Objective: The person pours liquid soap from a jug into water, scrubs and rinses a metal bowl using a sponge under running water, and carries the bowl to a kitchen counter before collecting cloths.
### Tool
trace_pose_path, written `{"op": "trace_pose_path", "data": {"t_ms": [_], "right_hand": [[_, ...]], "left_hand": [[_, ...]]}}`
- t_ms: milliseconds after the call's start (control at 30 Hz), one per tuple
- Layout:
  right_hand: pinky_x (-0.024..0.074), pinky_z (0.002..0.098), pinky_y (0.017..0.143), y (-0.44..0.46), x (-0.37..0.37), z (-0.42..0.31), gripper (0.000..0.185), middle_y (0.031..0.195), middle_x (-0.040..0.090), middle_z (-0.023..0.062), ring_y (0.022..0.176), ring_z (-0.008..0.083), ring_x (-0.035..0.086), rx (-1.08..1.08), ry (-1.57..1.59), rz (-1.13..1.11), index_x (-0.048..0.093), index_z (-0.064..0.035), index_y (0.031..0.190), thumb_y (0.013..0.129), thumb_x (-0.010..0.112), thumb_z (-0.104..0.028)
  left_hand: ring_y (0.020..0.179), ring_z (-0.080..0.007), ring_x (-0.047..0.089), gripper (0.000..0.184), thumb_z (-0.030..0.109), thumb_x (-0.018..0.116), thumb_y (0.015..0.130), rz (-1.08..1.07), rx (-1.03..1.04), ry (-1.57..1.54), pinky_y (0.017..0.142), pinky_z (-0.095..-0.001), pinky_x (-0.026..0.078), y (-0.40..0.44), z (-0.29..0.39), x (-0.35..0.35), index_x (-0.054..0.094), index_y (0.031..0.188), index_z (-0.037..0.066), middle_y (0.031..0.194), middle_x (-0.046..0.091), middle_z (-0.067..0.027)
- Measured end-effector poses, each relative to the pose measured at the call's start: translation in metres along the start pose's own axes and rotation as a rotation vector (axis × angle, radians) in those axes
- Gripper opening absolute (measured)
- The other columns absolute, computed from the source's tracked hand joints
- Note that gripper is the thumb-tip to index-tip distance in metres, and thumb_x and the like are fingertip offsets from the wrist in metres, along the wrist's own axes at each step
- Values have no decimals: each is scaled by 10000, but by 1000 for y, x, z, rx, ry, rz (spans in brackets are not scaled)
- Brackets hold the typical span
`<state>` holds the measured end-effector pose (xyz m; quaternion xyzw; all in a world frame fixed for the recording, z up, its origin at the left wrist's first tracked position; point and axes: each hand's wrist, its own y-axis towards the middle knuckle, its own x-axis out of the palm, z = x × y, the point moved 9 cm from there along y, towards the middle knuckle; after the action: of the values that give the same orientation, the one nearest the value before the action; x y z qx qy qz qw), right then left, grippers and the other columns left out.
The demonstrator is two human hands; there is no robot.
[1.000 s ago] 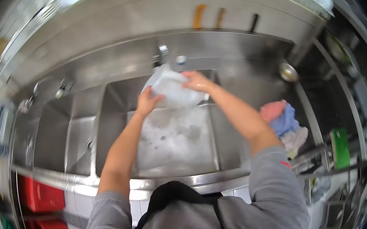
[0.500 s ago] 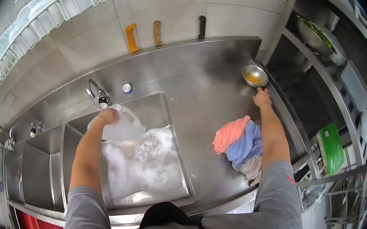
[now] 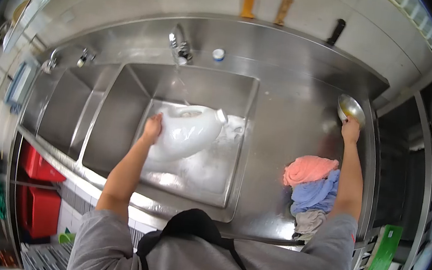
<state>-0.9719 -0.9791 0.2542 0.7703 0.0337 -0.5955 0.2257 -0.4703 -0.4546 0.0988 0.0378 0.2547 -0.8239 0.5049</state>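
Note:
A translucent white plastic jug (image 3: 187, 134) lies tilted over the sudsy water in the sink (image 3: 118, 108), its white cap toward the right. My left hand (image 3: 153, 127) has its fingers closed on the jug's left end, away from the handle. At the far right of the steel counter, my right hand (image 3: 351, 130) pinches the near rim of a small metal bowl (image 3: 356, 109). Yellowish liquid shows inside this bowl, which is tilted. Below my right forearm sit a coral cloth (image 3: 309, 169), a blue cloth (image 3: 314, 193) and a greyish cloth (image 3: 309, 220), bunched together.
Behind the sink rises a faucet (image 3: 179, 45), with a thin stream below it. A small white-and-blue cap (image 3: 218, 55) rests on the ledge. Several knife handles, including a black one (image 3: 336, 32), stick up along the wall. A green board (image 3: 382, 252) stands at lower right.
My view has swung left and downward. The jug has turned, so its cap now points right, with my left hand at its other end. My right hand has closed on the bowl's rim.

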Motion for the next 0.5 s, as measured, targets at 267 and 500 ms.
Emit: {"op": "trace_pose_path", "data": {"t_ms": [267, 500], "right_hand": [[439, 353, 672, -59, -62, -217, 200, 830, 557, 151, 761, 307, 554, -620, 526, -1, 578, -18, 883, 704, 622, -95], [450, 318, 647, -148, 26, -410, 326, 797, 621, 98, 754, 232, 597, -781, 479, -577, 607, -50, 906, 625, 683, -195]], "left_hand": [[844, -296, 595, 301, 142, 427, 868, -181, -247, -976, 695, -458, 526, -64, -10, -19, 455, 1084, -66, 998, 556, -196], [1074, -331, 469, 504, 388, 313, 877, 34, -113, -1151, 913, -532, 343, -79, 20, -146, 433, 1178, 2, 1172, 483, -170]]}}
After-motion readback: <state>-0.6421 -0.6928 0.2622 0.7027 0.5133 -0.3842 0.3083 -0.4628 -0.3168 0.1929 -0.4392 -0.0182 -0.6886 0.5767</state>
